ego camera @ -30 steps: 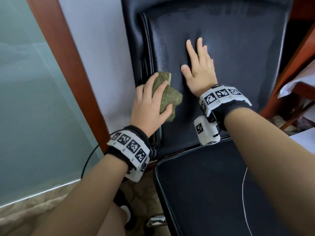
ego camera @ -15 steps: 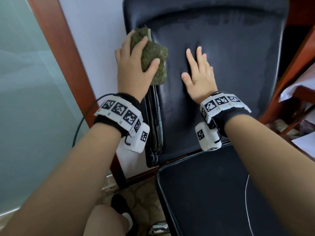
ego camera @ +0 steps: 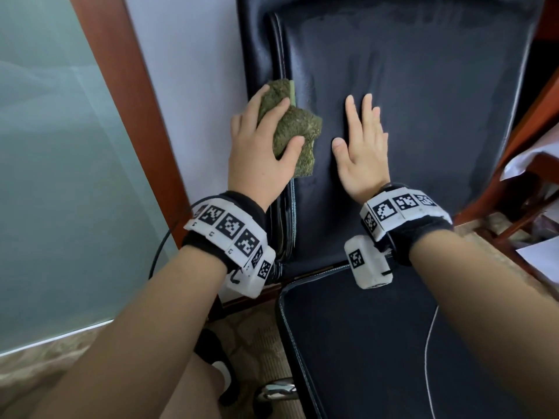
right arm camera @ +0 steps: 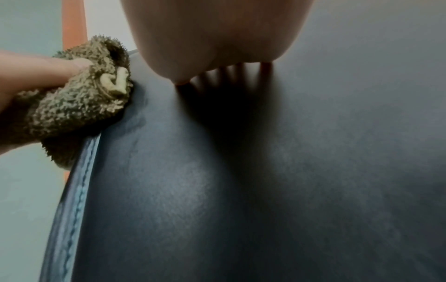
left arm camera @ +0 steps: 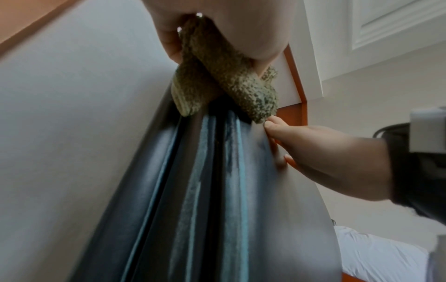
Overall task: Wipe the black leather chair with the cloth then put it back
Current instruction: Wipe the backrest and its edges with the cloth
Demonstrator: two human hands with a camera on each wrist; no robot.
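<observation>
My left hand [ego camera: 260,158] is grasping the green fluffy cloth [ego camera: 292,128], with fingers curled around it, and is pressing it on the left stitched edge of the black leather chair [ego camera: 423,110] backrest. My right hand [ego camera: 363,149] is lying released, fingers straight, flat on the backrest just beside the cloth.
</observation>
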